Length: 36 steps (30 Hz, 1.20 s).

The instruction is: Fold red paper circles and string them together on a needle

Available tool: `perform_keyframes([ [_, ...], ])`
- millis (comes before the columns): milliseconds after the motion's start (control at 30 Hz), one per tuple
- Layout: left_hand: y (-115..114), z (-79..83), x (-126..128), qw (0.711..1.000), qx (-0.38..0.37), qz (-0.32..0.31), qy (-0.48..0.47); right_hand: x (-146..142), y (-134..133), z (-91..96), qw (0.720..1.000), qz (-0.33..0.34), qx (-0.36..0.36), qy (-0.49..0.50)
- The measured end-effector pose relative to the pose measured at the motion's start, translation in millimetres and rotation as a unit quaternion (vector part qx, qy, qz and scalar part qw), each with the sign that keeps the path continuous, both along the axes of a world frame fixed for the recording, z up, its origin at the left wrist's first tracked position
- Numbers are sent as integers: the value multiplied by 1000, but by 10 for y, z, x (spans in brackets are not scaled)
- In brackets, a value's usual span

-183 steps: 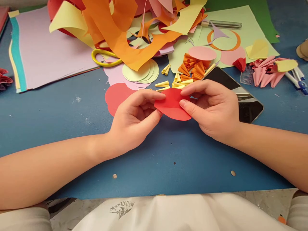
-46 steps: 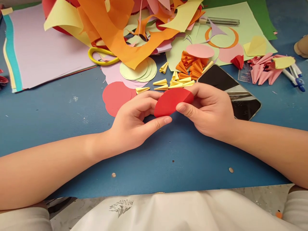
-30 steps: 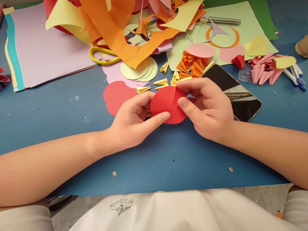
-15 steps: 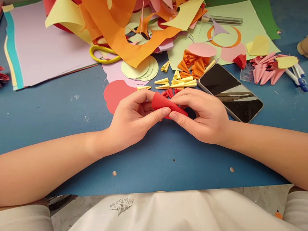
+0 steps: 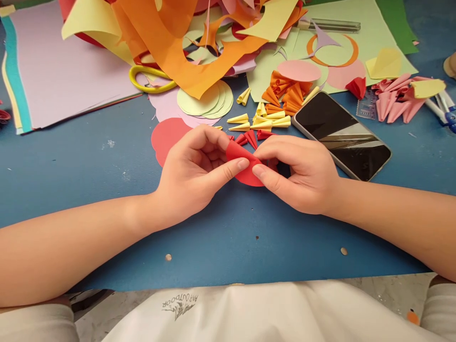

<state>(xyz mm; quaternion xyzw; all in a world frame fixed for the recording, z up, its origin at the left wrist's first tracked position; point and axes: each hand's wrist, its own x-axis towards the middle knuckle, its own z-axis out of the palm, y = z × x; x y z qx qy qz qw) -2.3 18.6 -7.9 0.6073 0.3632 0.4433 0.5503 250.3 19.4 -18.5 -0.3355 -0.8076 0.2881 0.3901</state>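
Between both hands, a piece of red paper point(image 5: 239, 153) is partly curled over, its rounded lower edge showing beneath the thumbs. My left hand point(image 5: 194, 171) pinches its left side between thumb and fingers. My right hand point(image 5: 301, 173) pinches the right side, the two thumb tips close together. Just behind the fingers lie small red paper cones point(image 5: 251, 138), partly hidden. Flat red paper circles point(image 5: 169, 137) rest behind my left hand. Yellow paper cones point(image 5: 261, 122) and folded orange cones point(image 5: 292, 97) lie farther back.
A phone point(image 5: 344, 137) lies behind my right wrist. Yellow-handled scissors point(image 5: 151, 88) sit under orange paper scraps point(image 5: 199, 76). Pale green circles point(image 5: 199, 102), pink cones point(image 5: 397, 102), pens point(image 5: 443, 111) and a stack of lilac sheets point(image 5: 71, 71) share the blue table point(image 5: 221, 256).
The red paper has turned and loosened from a tighter roll, so more of its rounded lower edge shows. The left fingers have shifted slightly; both hands still hold it.
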Motion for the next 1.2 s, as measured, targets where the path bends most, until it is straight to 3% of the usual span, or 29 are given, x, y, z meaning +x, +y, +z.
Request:
perform_keyframes([
  [267,39,-4,5,1000,8,-17,24,2,25,84,997,18,-59,42],
  [433,57,-55,-38,999,41,-2,34,-20,-12,40,989,17,-114,87],
  [533,78,-77,-74,999,6,-1,33,-35,-38,-6,986,51,-67,144],
  [700,105,-2,-25,998,-59,-12,6,-27,3,-55,993,3,114,32],
  [833,97,71,24,997,-71,-19,-10,-35,27,-60,989,-7,137,49],
  [967,42,21,-13,998,11,-48,45,-57,7,-34,993,-41,70,91],
  [1133,-44,-102,-50,977,181,-11,114,-74,-13,-76,985,-54,-17,165],
  [1200,-52,-114,-46,972,207,-1,114,-67,-10,-117,983,-65,-32,170],
])
